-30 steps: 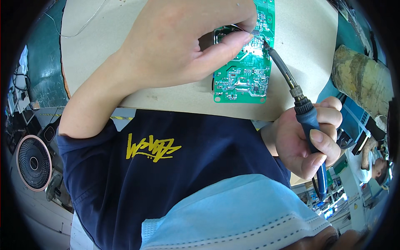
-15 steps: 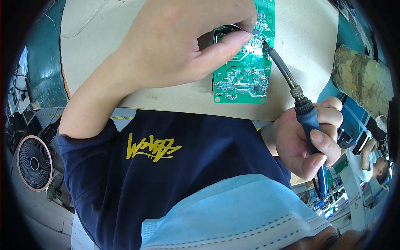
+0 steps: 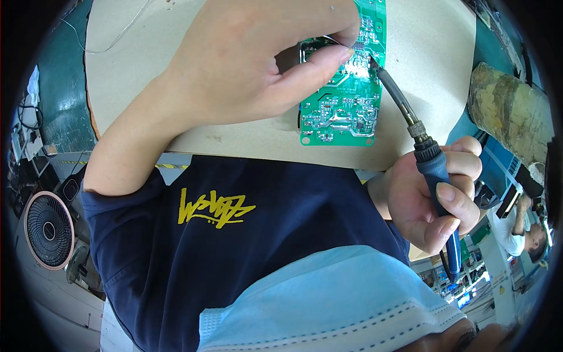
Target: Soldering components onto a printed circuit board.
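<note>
A green circuit board (image 3: 337, 126) lies on the pale brown board, its face crowded with small parts and shiny solder joints. My right hand (image 3: 434, 196) is wrapped round the blue handle of a soldering iron (image 3: 400, 100). The iron slants up and left, its dark tip at the right part of the circuit board. Over the circuit board's upper left, my left hand (image 3: 252, 58) pinches thumb against fingers. A thin solder wire (image 3: 332, 39) shows between them; its end near the joint is hard to make out. The left hand covers part of the circuit board.
Beneath the work is a pale brown board (image 3: 234, 138) on a green tabletop (image 3: 61, 100). A loose thin wire (image 3: 108, 50) curls at the upper left. A stained, wrapped roll (image 3: 507, 108) lies at the right. A fan (image 3: 48, 230) stands at lower left; another person (image 3: 516, 232) sits far right.
My left thumb and fingertips have shifted very slightly left. The soldering iron stays almost in place at the circuit board. At the far right, the other person's arm has moved.
</note>
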A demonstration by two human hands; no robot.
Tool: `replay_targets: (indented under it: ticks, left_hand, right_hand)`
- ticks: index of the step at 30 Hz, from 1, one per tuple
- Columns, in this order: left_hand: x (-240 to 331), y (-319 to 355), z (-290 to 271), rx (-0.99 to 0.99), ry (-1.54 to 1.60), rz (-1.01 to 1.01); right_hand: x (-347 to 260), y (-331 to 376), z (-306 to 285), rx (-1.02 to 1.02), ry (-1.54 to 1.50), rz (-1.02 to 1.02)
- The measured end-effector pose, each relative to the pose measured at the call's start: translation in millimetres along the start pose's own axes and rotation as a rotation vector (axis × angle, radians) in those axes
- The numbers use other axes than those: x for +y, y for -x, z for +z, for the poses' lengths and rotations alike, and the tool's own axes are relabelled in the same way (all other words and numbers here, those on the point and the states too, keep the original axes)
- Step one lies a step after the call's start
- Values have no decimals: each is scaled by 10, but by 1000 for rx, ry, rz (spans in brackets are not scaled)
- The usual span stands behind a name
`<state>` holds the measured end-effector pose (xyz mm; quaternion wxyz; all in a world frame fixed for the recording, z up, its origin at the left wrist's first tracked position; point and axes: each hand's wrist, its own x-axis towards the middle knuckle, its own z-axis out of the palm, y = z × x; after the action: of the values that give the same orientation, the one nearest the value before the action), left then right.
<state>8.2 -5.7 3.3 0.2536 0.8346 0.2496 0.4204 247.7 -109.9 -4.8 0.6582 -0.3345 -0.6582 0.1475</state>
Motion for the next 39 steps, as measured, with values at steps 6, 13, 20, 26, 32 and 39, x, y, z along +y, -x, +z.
replay_targets:
  ticks: [6, 13, 20, 26, 32, 39]
  left_hand:
    - [7, -9, -20, -9, -4, 1]
    - [9, -5, 2, 4, 6, -6]
    - [3, -10, -5, -3, 9, -1]
    - [15, -30, -39, -23, -31, 16]
    - [14, -35, -45, -19, -9, 15]
    - [-1, -19, -34, 0, 10, 14]
  right_hand:
    - [21, 12, -16, 37, -37, -18]
    - [4, 19, -7, 52, 15, -42]
    - [-31, 45, 89, 40, 141, -112]
    - [-28, 17, 87, -3, 178, -129]
    - [-29, 13, 95, -23, 199, -134]
    - [-45, 16, 99, -30, 212, -137]
